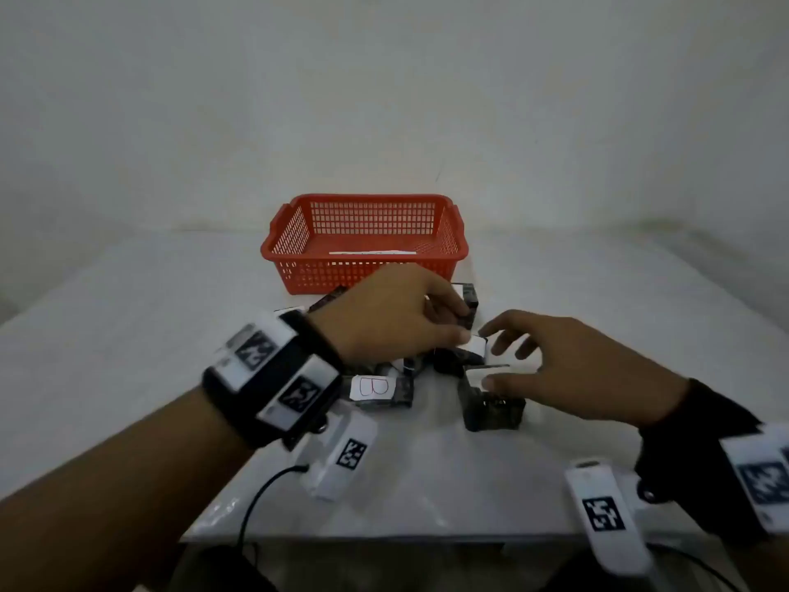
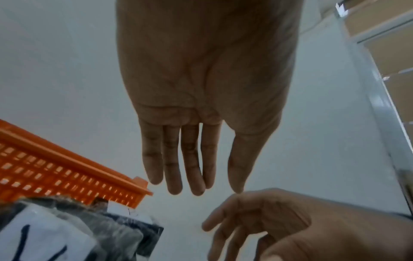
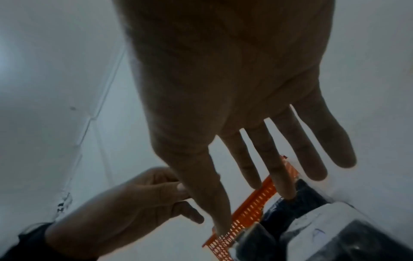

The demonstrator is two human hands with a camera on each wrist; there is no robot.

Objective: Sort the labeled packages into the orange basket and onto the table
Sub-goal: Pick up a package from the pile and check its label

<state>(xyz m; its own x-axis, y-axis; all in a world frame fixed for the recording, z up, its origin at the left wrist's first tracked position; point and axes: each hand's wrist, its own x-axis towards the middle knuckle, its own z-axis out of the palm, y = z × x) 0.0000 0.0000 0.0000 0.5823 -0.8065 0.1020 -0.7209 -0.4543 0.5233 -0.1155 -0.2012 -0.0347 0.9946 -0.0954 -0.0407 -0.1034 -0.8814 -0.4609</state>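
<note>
- The packages lie in a loose heap on the worktop, just in front of the orange basket. They are small dark blocks in shiny clear wrap, each w/ a white paper label; one label reads "B".
- A white slip already lies on the basket floor – we can't read it.
- Our left hand is over the back of the heap. In the head view its thumb and fingers seem to close toward a white-labelled packet, but the left wrist view shows them straight and holding nothing, so we can't tell if it has a hold.
- Our right hand hovers spread above the pile's right side, fingers relaxed, nothing in it.
- Handling, as we judge it: light and fairly rigid, probably not fragile, but the film looks slick.
- So pinch across the two short sides of one block, not the label or loose wrap – and lift label-up so we can read it.
</note>
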